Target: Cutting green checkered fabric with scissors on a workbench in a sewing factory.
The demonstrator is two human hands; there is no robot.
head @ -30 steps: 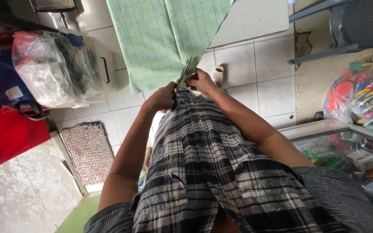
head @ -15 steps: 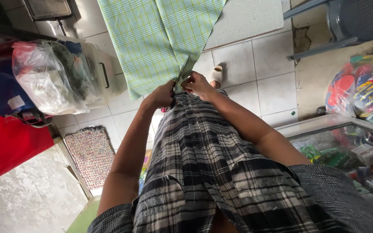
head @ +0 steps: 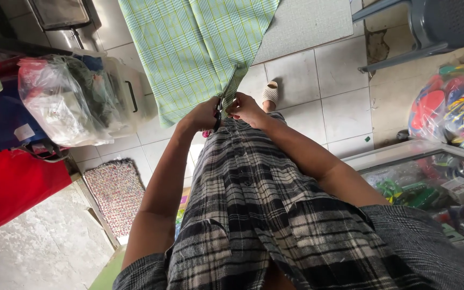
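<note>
Scissors [head: 218,115] in the left hand [head: 202,115] bite the green checked cloth's [head: 200,48] lower edge at mid-frame — the right hand [head: 245,109] pinches it; cutting looks barely begun.

black-and-white plaid shirt [head: 275,215], buttoned front, short sleeves, bare forearms.

You stand in a small shop: a glass display case [head: 404,161] of packaged goods, bagged wares [head: 71,102], tiled floor [head: 339,102].
</note>
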